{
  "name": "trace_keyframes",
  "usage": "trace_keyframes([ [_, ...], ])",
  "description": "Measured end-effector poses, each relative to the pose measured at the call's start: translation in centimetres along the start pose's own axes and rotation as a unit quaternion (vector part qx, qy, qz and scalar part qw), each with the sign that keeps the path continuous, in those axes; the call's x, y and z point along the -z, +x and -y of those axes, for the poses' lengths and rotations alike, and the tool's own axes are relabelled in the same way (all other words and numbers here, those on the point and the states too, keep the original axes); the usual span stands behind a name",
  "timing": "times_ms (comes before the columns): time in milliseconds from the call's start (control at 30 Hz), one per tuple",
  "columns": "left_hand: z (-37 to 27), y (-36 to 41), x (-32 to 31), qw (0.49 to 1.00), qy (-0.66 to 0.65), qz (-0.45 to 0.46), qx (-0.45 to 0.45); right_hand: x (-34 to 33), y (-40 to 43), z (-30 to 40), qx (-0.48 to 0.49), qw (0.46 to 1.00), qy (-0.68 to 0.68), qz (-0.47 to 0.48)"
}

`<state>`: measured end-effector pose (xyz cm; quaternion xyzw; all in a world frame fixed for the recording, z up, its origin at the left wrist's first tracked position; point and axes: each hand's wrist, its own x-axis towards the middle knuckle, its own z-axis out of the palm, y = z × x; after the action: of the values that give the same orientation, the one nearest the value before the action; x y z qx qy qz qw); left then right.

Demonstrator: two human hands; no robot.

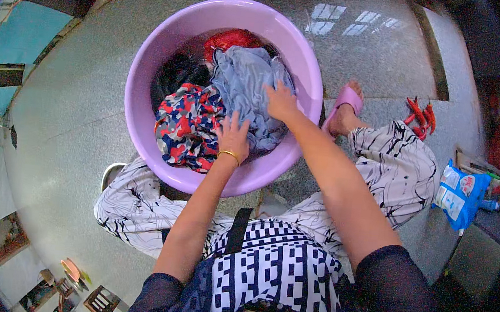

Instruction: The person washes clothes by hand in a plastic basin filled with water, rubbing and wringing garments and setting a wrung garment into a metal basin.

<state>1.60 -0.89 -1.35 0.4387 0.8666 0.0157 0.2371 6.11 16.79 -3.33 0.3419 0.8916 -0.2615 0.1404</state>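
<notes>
In front of me a large lilac plastic tub (154, 36) holds wet clothes in dark water. A grey-blue garment (249, 73) lies bunched at the tub's middle and right. My right hand (282, 101) rests on its right side, fingers apart. Spread flat, my left hand (234, 138) touches the lower edge of that garment, beside a red, navy and grey camouflage-print cloth (191, 127); a gold bangle circles the wrist. Behind them are a red garment (231, 42) and a black cloth (183, 73), partly sunk. Neither hand visibly grips the fabric.
My legs in patterned trousers (394, 171) straddle the tub on a grey tiled floor (72, 105). Several red chili peppers (421, 117) lie by my pink slipper (344, 103). A blue plastic packet (461, 194) stands at the right. Wooden stools (100, 302) are at lower left.
</notes>
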Motion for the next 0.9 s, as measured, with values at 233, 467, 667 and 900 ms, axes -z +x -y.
trace_keyframes([
  [233, 1.8, -0.2, -3.2, 0.975, 0.058, 0.214, -0.012, -5.9, -4.0, 1.7, 0.077, 0.981, -0.114, 0.136],
  [467, 3.2, -1.4, -4.4, 0.962, 0.056, 0.266, -0.006, -3.0, 1.5, 1.2, 0.024, 0.97, 0.012, 0.24],
  [667, 2.0, -1.0, -3.2, 0.991, -0.117, 0.041, -0.052, -4.2, 3.6, -3.1, -0.125, 0.962, 0.061, -0.234],
  [900, 1.7, 2.8, -2.3, 0.721, -0.678, 0.04, 0.141, -5.2, 0.0, 1.1, -0.047, 0.954, 0.283, -0.087],
])
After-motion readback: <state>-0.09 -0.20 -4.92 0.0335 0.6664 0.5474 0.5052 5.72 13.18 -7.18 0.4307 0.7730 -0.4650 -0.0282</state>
